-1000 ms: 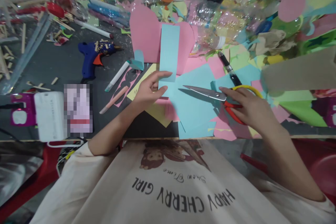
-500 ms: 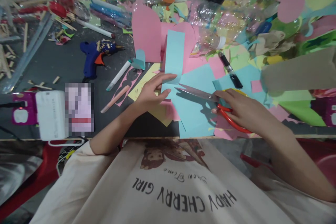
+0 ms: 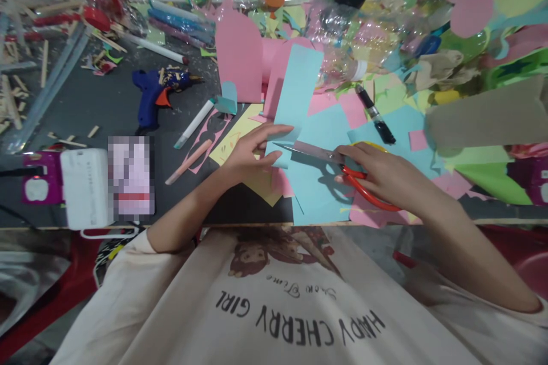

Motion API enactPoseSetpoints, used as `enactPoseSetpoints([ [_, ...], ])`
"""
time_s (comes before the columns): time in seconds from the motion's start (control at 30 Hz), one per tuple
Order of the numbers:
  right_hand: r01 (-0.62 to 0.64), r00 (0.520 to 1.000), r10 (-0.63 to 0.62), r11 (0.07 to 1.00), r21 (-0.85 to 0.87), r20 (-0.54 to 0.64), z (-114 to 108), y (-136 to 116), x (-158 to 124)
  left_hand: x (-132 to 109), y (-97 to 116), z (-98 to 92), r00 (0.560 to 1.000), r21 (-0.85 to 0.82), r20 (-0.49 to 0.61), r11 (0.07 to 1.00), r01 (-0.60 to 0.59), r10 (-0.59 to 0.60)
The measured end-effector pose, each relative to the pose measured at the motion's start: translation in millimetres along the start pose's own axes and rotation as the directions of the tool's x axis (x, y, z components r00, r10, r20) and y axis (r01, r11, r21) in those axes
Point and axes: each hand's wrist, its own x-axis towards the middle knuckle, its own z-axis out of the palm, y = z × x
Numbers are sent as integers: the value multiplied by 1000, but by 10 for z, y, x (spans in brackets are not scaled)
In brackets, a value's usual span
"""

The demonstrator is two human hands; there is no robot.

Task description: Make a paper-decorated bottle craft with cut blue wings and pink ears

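My left hand (image 3: 254, 148) grips the lower end of a light blue paper strip (image 3: 302, 77) between thumb and fingers. The strip points up and leans right. My right hand (image 3: 372, 168) holds scissors (image 3: 312, 151) with red and yellow handles. Their blades lie across the strip's lower part, close to my left fingertips, and look nearly closed. Whether they have cut through there I cannot tell. Beneath them lies a larger light blue sheet (image 3: 319, 194), marked by the scissors' shadow.
A blue glue gun (image 3: 148, 94) rests at left, near a white marker (image 3: 194, 122) and a white charger block (image 3: 84, 188). Pink paper shapes (image 3: 238, 57) stand behind the strip. A black pen (image 3: 377, 115) lies right. Clear plastic bottles and paper scraps crowd the back.
The blue strip has tilted to the right at its top. The scissors have moved left across its lower part, and their blades have come closer together.
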Motion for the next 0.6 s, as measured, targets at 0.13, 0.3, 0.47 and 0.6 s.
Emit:
enactPoseSetpoints([
  [0.13,-21,999,19,999,37,37,-27,-12,23,5,-32,12,1000,-64,-1,998,4,-4],
  [0.3,-33,996,26,996,81,80,-73,-46,38,6,-51,9,999,-107,-18,994,36,-38],
  [0.47,6,999,-10,995,98,42,-90,-38,38,6,-25,-3,999,-130,-14,990,49,-51],
  [0.6,38,998,-42,995,96,40,-90,-5,33,8,-11,-11,998,-151,8,986,65,-64],
])
